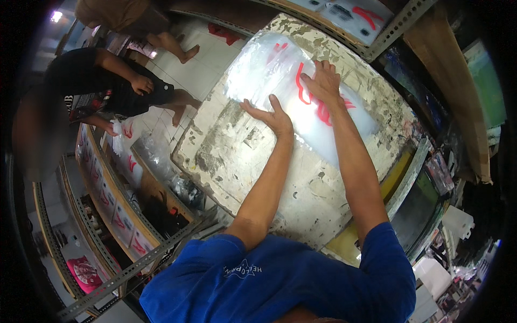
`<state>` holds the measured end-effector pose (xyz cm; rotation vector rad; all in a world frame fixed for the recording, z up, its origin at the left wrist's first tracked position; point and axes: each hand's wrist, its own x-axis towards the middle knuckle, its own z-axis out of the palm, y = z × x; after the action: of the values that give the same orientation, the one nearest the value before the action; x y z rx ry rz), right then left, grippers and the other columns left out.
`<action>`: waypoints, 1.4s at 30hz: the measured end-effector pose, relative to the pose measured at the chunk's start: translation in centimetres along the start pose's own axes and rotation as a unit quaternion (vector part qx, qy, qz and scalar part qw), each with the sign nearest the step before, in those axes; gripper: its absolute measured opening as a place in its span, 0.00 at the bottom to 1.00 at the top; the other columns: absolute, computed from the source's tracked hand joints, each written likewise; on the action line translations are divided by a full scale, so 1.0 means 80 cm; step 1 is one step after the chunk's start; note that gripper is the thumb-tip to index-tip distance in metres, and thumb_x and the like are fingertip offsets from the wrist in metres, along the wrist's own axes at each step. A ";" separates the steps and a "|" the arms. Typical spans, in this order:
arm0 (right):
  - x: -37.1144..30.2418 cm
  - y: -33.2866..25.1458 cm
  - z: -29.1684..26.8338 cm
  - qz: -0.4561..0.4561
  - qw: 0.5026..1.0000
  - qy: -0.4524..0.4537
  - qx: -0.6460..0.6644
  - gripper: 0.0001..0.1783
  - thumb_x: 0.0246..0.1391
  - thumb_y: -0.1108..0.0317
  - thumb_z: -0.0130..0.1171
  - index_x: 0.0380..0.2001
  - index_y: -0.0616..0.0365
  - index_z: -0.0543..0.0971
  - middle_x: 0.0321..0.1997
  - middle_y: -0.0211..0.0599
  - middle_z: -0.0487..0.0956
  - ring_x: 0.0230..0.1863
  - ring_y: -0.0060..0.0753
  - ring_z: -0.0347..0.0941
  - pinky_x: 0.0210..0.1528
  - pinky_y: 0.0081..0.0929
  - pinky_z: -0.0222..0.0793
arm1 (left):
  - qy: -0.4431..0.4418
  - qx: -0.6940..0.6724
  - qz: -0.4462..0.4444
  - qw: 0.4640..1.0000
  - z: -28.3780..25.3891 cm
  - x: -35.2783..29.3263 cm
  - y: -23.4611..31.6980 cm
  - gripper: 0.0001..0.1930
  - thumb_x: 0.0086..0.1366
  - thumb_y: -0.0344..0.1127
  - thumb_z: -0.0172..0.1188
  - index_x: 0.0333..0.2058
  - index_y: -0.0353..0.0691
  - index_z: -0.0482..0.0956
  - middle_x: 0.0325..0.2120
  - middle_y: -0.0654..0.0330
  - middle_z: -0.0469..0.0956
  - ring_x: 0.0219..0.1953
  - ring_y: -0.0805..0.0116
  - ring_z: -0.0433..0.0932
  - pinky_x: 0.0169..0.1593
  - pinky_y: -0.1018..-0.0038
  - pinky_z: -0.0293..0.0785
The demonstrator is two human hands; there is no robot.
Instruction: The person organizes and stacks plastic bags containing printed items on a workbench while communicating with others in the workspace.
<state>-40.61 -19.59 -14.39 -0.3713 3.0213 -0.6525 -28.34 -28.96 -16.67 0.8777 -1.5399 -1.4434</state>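
A stack of clear, whitish plastic sheets or bags with red print (256, 70) lies slantwise on a worn, paint-chipped tabletop (215, 145). My left hand (274, 119) is at the stack's near edge, thumb and fingers apart, with nothing gripped. Farther right, my right hand (324, 85) rests on top of the stack with its fingers spread beside a red printed line. Light glares off the crinkled plastic at the stack's far left end. Whether the pieces are single sheets or bags, I cannot tell.
Racks of printed pieces (110, 199) stand at the left, framed by perforated metal angle bars (140, 264). A person in dark clothes (81, 75) holds plastic there; another person (116, 16) stands behind. A shelf with prints (353, 21) borders the far side, and a cardboard sheet (444, 70) leans at the right.
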 end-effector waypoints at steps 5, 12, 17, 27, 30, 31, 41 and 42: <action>0.007 0.000 -0.005 -0.008 0.999 -0.031 0.011 0.39 0.49 0.48 0.59 0.60 0.59 0.65 0.59 0.45 0.66 0.61 0.47 0.59 0.59 0.49 0.55 | 0.019 -0.030 0.015 0.999 0.007 0.036 -0.017 0.41 0.65 0.42 0.55 0.65 0.34 0.37 0.67 0.45 0.35 0.70 0.52 0.36 0.69 0.58 0.35; -0.041 0.008 0.011 0.022 0.999 0.044 -0.013 0.42 0.52 0.47 0.57 0.63 0.62 0.59 0.61 0.47 0.64 0.62 0.50 0.57 0.62 0.48 0.51 | -0.088 -0.012 0.020 0.996 -0.018 -0.018 -0.014 0.44 0.67 0.45 0.53 0.66 0.37 0.29 0.68 0.47 0.29 0.70 0.55 0.31 0.70 0.59 0.30; -0.047 0.016 -0.001 -0.039 0.980 0.169 -0.098 0.37 0.55 0.49 0.55 0.61 0.63 0.63 0.59 0.50 0.67 0.62 0.51 0.57 0.64 0.48 0.49 | -0.101 -0.071 0.012 0.992 -0.056 -0.019 0.017 0.39 0.66 0.41 0.52 0.66 0.34 0.38 0.68 0.46 0.35 0.71 0.55 0.32 0.70 0.60 0.30; -0.221 -0.079 0.054 0.031 0.804 -0.117 0.583 0.34 0.55 0.53 0.60 0.58 0.66 0.66 0.56 0.44 0.71 0.59 0.35 0.64 0.59 0.29 0.60 | -0.130 -0.185 -0.259 0.939 -0.318 -0.033 0.010 0.20 0.55 0.30 0.57 0.48 0.35 0.71 0.42 0.58 0.72 0.44 0.69 0.71 0.45 0.73 0.71; -0.246 -0.112 0.057 -0.094 0.941 -0.010 0.326 0.40 0.48 0.54 0.65 0.57 0.66 0.64 0.59 0.53 0.66 0.61 0.52 0.61 0.61 0.44 0.58 | -0.325 0.049 -0.403 0.854 -0.375 -0.015 0.040 0.10 0.59 0.38 0.58 0.31 0.36 0.79 0.25 0.61 0.79 0.26 0.72 0.76 0.32 0.74 0.73; -0.249 -0.120 0.056 -0.127 0.954 0.017 0.271 0.40 0.46 0.55 0.66 0.57 0.66 0.64 0.58 0.53 0.67 0.61 0.53 0.60 0.61 0.46 0.58 | -0.427 0.122 -0.438 0.782 -0.385 -0.003 0.066 0.18 0.60 0.47 0.59 0.25 0.35 0.79 0.19 0.62 0.76 0.19 0.72 0.72 0.22 0.75 0.65; -0.130 -0.167 0.076 -0.120 0.691 -0.309 0.643 0.28 0.56 0.52 0.54 0.51 0.63 0.70 0.48 0.36 0.76 0.51 0.33 0.71 0.57 0.31 0.62 | -0.095 -0.052 -0.266 0.958 -0.438 0.094 0.007 0.30 0.59 0.55 0.62 0.47 0.36 0.64 0.38 0.56 0.74 0.36 0.67 0.77 0.35 0.76 0.70; -0.139 -0.179 0.065 -0.024 0.680 -0.331 0.654 0.25 0.61 0.49 0.46 0.51 0.59 0.73 0.44 0.27 0.77 0.45 0.26 0.73 0.54 0.28 0.65 | -0.109 -0.121 -0.285 0.945 -0.427 0.081 0.012 0.30 0.59 0.53 0.63 0.48 0.36 0.63 0.37 0.57 0.74 0.36 0.67 0.76 0.35 0.77 0.70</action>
<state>-26.16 -31.66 -13.48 -0.4147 1.3002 -1.8638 0.11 -48.91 -15.20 1.0937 -1.2705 -2.1565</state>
